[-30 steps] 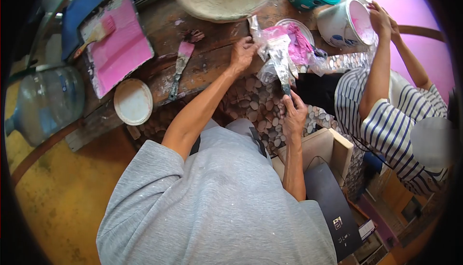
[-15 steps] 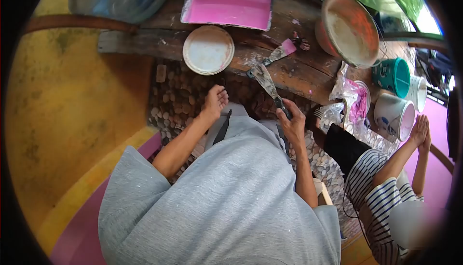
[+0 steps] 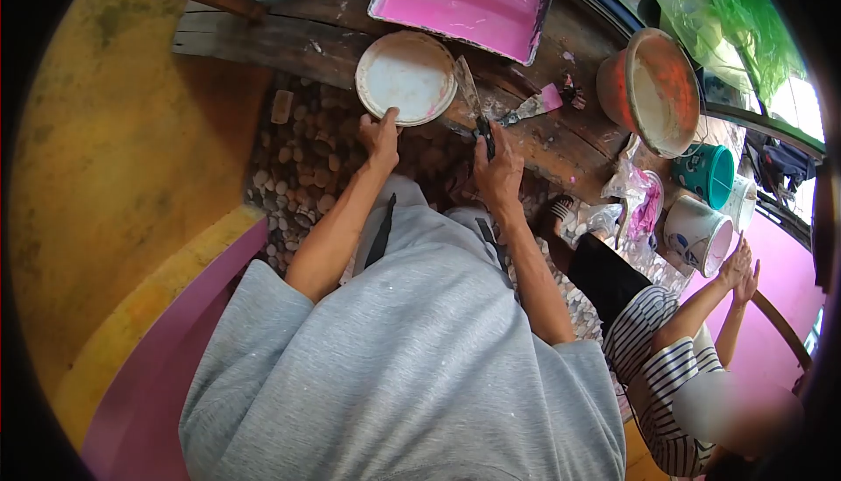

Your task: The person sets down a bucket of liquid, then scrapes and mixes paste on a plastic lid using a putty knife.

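Note:
My left hand (image 3: 379, 139) is closed on the near rim of a round white lid (image 3: 405, 78), thumb on top and the other fingers mostly hidden below. The lid lies at the edge of the wooden bench, with a whitish smear inside. In my right hand (image 3: 501, 166) is a putty knife (image 3: 473, 95), gripped by its dark handle, its stained blade pointing up beside the lid's right rim. To the right of that blade, a second scraper (image 3: 530, 106) with pink paint on its end rests on the bench.
A paint tray (image 3: 464, 3) with pink paint stands behind the lid. An orange-stained bowl (image 3: 653, 91), a teal bucket (image 3: 705, 173) and a white bucket (image 3: 698, 234) are on the right. A person in a striped shirt (image 3: 661, 323) sits nearby, hands together. Pebbled floor (image 3: 298, 166) lies below.
My left hand has moved up and taken hold of the lid's rim. My right hand has brought the putty knife left, beside the lid, with its blade more upright.

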Motion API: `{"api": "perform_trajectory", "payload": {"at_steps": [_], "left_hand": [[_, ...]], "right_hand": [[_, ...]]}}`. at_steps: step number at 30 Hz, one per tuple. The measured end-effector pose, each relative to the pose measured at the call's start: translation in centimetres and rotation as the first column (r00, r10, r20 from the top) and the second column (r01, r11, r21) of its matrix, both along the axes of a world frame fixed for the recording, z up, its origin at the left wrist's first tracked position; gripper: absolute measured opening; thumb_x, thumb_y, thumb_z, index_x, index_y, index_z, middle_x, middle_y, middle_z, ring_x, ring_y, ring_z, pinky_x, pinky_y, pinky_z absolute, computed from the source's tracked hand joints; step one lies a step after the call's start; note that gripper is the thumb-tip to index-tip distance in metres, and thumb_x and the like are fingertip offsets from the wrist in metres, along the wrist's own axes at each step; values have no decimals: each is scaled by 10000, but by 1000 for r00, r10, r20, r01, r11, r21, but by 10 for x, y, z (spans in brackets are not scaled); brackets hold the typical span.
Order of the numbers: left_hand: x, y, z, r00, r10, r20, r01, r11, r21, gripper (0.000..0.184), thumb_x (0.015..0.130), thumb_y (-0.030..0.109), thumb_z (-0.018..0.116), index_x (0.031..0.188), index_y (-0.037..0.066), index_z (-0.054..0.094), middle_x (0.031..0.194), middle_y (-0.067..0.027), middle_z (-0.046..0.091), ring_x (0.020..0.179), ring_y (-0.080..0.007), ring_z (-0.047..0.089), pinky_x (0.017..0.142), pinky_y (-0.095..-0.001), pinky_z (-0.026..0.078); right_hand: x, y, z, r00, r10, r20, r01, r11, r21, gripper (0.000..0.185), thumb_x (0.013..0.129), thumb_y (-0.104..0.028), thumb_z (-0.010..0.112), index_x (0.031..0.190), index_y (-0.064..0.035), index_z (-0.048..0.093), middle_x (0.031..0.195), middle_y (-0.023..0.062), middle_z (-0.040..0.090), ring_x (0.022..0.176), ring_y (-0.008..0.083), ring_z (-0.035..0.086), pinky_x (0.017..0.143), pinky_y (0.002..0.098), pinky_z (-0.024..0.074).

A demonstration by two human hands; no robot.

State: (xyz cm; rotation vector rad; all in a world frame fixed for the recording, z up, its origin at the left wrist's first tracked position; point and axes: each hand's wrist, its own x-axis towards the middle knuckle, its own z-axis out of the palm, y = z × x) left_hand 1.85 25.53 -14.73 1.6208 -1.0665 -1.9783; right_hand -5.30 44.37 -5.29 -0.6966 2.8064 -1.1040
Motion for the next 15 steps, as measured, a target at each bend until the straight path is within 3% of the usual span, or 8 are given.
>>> {"api": "perform_trajectory", "payload": {"at_steps": [2, 9, 11, 15], "left_hand": [[5, 0, 5, 994, -104, 44, 108, 989, -105, 416, 752, 112, 694, 1081, 10, 460, 1013, -107, 584, 829, -174, 592, 634, -293, 507], [18, 4, 22, 974, -179, 136, 204, 958, -203, 403, 751, 131, 689, 1039, -41, 467, 919, -131, 592, 734, -172, 574, 606, -310, 501], [26, -4, 8, 929, -289, 232, 346, 900, -264, 438, 744, 143, 678, 1066, -66, 467, 957, -158, 588, 785, -197, 580, 682, -339, 503], [35, -13, 4, 922, -322, 214, 375, 881, -290, 459, 738, 150, 667, 1080, -83, 469, 1010, -195, 592, 883, -235, 592, 780, -358, 486]], "right_hand": [[1, -5, -9, 1000, -13, 23, 13, 1000, 17, 325, 858, -135, 571, 1144, 19, 566, 1040, 234, 623, 915, 395, 616, 801, 433, 498], [8, -12, -22, 999, -16, -37, 16, 1000, -10, 327, 871, -161, 566, 1166, -20, 561, 997, 207, 620, 858, 374, 621, 744, 434, 507], [9, -13, -22, 1000, -7, -22, 7, 1000, 16, 330, 872, -166, 567, 1174, -33, 559, 973, 201, 617, 835, 369, 622, 721, 434, 509], [7, -16, -18, 1000, 23, 4, -23, 998, 54, 336, 874, -173, 569, 1191, -62, 554, 909, 186, 605, 773, 359, 621, 662, 435, 510]]}}
